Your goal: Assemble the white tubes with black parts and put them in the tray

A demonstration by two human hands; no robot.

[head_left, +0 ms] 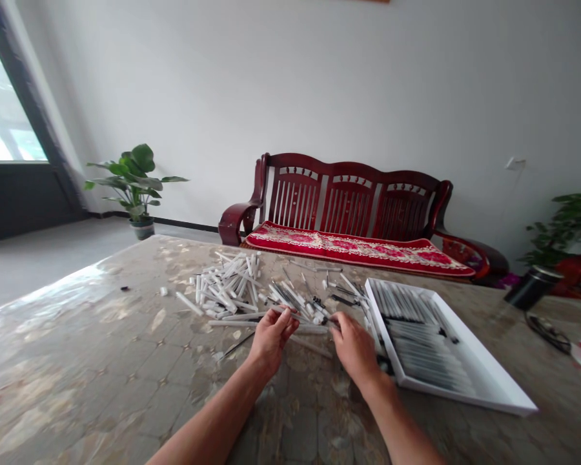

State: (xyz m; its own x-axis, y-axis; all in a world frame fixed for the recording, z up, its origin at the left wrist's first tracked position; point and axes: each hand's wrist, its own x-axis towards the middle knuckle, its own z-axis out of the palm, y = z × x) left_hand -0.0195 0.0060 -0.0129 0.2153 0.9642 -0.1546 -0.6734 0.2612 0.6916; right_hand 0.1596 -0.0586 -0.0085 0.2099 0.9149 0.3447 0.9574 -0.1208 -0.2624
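Observation:
My left hand [271, 339] is closed in a pinch round a thin pale pen barrel, which points toward my right hand. My right hand [353, 345] is closed too, its fingertips on a small dark piece that is too blurred to name. Just beyond my hands lies a heap of white pen barrels [230, 284]. Dark refills and other small pen parts [290, 297] are scattered to its right. By my right forearm a white box [494, 394] holds rows of assembled-looking pens [426, 355] with dark ends.
The patterned table [126, 387] carries a loose white cap [163, 291] and a small black piece [124, 288] at left. A black cylinder [532, 287] and a dark cable [547, 332] are at right. Behind stands a red wooden bench [348, 200].

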